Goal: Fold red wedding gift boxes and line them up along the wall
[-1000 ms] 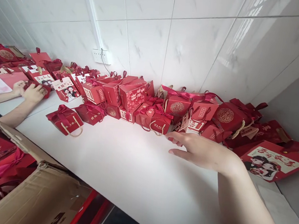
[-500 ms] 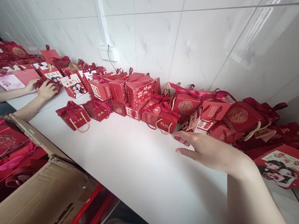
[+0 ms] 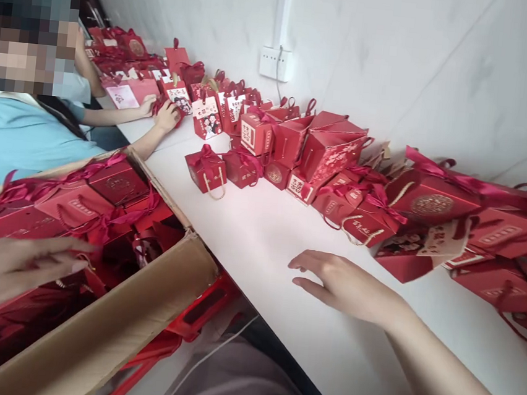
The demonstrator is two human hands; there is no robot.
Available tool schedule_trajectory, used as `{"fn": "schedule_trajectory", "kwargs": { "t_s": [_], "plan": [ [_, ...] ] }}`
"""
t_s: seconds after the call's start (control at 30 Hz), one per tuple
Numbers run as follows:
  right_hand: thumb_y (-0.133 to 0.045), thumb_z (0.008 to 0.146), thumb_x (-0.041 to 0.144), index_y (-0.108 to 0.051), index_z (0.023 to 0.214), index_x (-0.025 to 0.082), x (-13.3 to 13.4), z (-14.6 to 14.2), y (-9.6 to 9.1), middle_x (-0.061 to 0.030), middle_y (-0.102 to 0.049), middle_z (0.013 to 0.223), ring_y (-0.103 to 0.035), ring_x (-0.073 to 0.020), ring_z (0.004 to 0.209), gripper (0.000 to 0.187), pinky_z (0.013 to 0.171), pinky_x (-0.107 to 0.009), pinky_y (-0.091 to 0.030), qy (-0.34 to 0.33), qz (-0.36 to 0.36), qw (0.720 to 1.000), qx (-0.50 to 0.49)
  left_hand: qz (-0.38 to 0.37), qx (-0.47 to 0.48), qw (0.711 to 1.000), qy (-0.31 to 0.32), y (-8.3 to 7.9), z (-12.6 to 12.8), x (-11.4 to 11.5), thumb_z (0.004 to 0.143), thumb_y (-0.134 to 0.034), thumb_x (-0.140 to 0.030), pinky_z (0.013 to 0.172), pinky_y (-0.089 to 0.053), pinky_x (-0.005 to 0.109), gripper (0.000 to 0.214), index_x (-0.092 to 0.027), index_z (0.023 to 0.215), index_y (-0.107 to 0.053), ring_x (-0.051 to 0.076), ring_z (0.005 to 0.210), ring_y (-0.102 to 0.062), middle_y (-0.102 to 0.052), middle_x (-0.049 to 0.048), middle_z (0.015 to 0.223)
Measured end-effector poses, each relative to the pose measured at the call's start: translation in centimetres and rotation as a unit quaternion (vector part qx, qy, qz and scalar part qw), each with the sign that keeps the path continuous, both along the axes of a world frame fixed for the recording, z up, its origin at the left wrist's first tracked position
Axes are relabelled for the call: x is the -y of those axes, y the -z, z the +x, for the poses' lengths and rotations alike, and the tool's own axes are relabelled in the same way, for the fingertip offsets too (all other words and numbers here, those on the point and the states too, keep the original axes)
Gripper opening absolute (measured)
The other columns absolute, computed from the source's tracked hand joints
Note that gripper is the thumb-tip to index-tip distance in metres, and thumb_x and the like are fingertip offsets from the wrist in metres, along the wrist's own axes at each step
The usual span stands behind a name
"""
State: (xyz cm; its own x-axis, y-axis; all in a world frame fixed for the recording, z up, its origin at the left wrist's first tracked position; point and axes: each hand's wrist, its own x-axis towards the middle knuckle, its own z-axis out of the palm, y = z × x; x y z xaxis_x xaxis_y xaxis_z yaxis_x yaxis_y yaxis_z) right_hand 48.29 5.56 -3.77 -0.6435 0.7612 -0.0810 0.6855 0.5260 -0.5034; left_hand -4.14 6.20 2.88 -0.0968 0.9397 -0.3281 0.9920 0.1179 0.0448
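Head view (sole cam).

L hand (image 3: 23,270): positioned over the open carton (image 3: 102,325), lower L of view. Fingers extended fwd, thumb set apart below; hand blurred. Nothing seen gripped; contact w/ contents: cannot tell.

Carton contents: red gift boxes (image 3: 74,201), stacked, w/ dark-pink ribbons. Upper units lie just beyond L hand; one at far corner bears a round emblem. Lower units in shadow, detail n/a.

R hand (image 3: 343,286): above the white table (image 3: 258,253), palm down. Fingers slightly bent, thumb apart w/ visible gap; nothing held. Nearest item: tilted box (image 3: 402,257) w/ printed couple, just beyond the hand, apart from fingers.

Table, wall side: long row of finished-looking boxes (image 3: 334,145), approx. two high in places, mostly red w/ ribbon loops, some w/ gold rope handles. Fwd of row, L end: small box (image 3: 205,170) w/ rope handle hanging down its front, another box (image 3: 244,169) beside it.

Far L: co-worker in light-blue top (image 3: 26,140); co-worker's hands (image 3: 167,115) on a red item at table edge. A 2nd person's forearm (image 3: 87,65) shows behind.

Misc.: socket strip (image 3: 275,65) on tiled wall (image 3: 375,53); red plastic stool (image 3: 204,306) btwn carton & table.
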Motion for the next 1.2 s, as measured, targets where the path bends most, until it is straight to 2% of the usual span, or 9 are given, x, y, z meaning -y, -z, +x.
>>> {"fn": "schedule_trajectory", "kwargs": {
  "t_s": [0.1, 0.23, 0.3, 0.43, 0.63, 0.77, 0.9, 1.07, 1.2],
  "plan": [
    [-0.049, 0.104, 0.026, -0.063, 0.115, 0.019, -1.4, -4.6, 0.0, -0.0109, -0.068, 0.12, -0.068, -0.0249, 0.105, 0.02, 0.09, -0.04, -0.055, -0.08, 0.085, 0.991, -0.058, -0.034, 0.029, 0.998, 0.034, 0.0, -0.9, -1.7, 0.081, -0.045, -0.066, 0.095, -0.045, 0.019, 0.073, -0.017, 0.131, -0.063, 0.018, 0.109, -0.067, -0.072, -0.0108, 0.111],
    [-0.048, 0.103, 0.021, -0.06, 0.12, 0.019, -3.0, -10.7, 0.6, -0.0127, -0.061, 0.137, -0.067, -0.0242, 0.109, 0.021, 0.089, -0.041, -0.057, -0.14, 0.177, 0.966, -0.127, -0.026, 0.019, 0.993, 0.109, -0.3, 1.4, -3.6, 0.093, -0.041, -0.056, 0.106, -0.044, 0.033, 0.062, -0.014, 0.134, -0.061, 0.025, 0.117, -0.064, -0.066, -0.0023, 0.129],
    [-0.047, 0.102, 0.02, -0.053, 0.131, 0.018, -3.6, -13.3, 1.1, -0.0133, -0.055, 0.145, -0.067, -0.0228, 0.108, 0.03, 0.085, -0.04, -0.058, -0.164, 0.2, 0.955, -0.146, -0.014, 0.038, 0.986, 0.161, 0.4, 2.9, -4.2, 0.096, -0.041, -0.044, 0.11, -0.042, 0.033, 0.055, -0.014, 0.139, -0.056, 0.025, 0.125, -0.059, -0.062, 0.0019, 0.138],
    [-0.045, 0.103, 0.02, -0.042, 0.145, 0.015, -4.6, -16.7, 2.0, -0.0133, -0.048, 0.152, -0.066, -0.0226, 0.11, 0.043, 0.082, -0.039, -0.058, -0.208, 0.215, 0.947, -0.114, -0.013, 0.064, 0.962, 0.265, 2.9, 3.9, -4.9, 0.094, -0.04, -0.02, 0.11, -0.041, 0.03, 0.046, -0.026, 0.137, -0.058, 0.021, 0.131, -0.055, -0.054, 0.0023, 0.147],
    [-0.042, 0.105, 0.019, -0.042, 0.147, 0.018, -5.4, -17.2, 3.3, -0.009, -0.054, 0.148, -0.067, -0.0205, 0.105, 0.042, 0.081, -0.036, -0.056, -0.215, 0.185, 0.954, -0.096, -0.036, 0.096, 0.956, 0.275, 5.4, 2.1, -5.5, 0.09, -0.051, -0.024, 0.097, -0.05, 0.03, 0.041, -0.028, 0.13, -0.057, 0.023, 0.118, -0.064, -0.059, 0.0043, 0.139],
    [-0.039, 0.105, 0.017, -0.036, 0.151, 0.02, -5.4, -17.0, 4.3, -0.009, -0.052, 0.15, -0.065, -0.0198, 0.109, 0.047, 0.084, -0.035, -0.055, -0.221, 0.172, 0.953, -0.114, -0.01, 0.107, 0.954, 0.28, 5.7, 1.9, -5.6, 0.091, -0.052, -0.026, 0.1, -0.048, 0.033, 0.041, -0.027, 0.131, -0.056, 0.024, 0.117, -0.063, -0.064, 0.0063, 0.132],
    [-0.044, 0.102, 0.012, -0.031, 0.154, 0.023, -5.3, -17.0, 4.9, -0.0067, -0.051, 0.151, -0.064, -0.019, 0.102, 0.055, 0.08, -0.034, -0.054, -0.215, 0.184, 0.953, -0.109, -0.031, 0.088, 0.944, 0.316, 5.9, 2.6, -5.9, 0.089, -0.059, -0.027, 0.095, -0.048, 0.035, 0.04, -0.03, 0.128, -0.061, 0.025, 0.109, -0.065, -0.068, 0.0053, 0.124],
    [-0.046, 0.097, 0.007, -0.032, 0.155, 0.025, -5.3, -16.9, 5.2, -0.0022, -0.05, 0.152, -0.063, -0.0179, 0.098, 0.062, 0.079, -0.032, -0.052, -0.214, 0.189, 0.954, -0.091, -0.041, 0.092, 0.919, 0.382, 6.6, 3.6, -6.5, 0.086, -0.068, -0.029, 0.102, -0.045, 0.034, 0.041, -0.033, 0.127, -0.066, 0.025, 0.122, -0.061, -0.067, 0.0032, 0.133],
    [-0.046, 0.098, 0.007, -0.033, 0.155, 0.025, -5.4, -16.9, 5.5, -0.0014, -0.051, 0.152, -0.061, -0.0169, 0.097, 0.061, 0.079, -0.031, -0.05, -0.213, 0.208, 0.949, -0.099, -0.071, 0.086, 0.924, 0.366, 6.5, 3.5, -6.6, 0.087, -0.069, -0.039, 0.096, -0.05, 0.034, 0.038, -0.034, 0.125, -0.069, 0.025, 0.111, -0.068, -0.071, 0.0024, 0.129]
  ]
}}
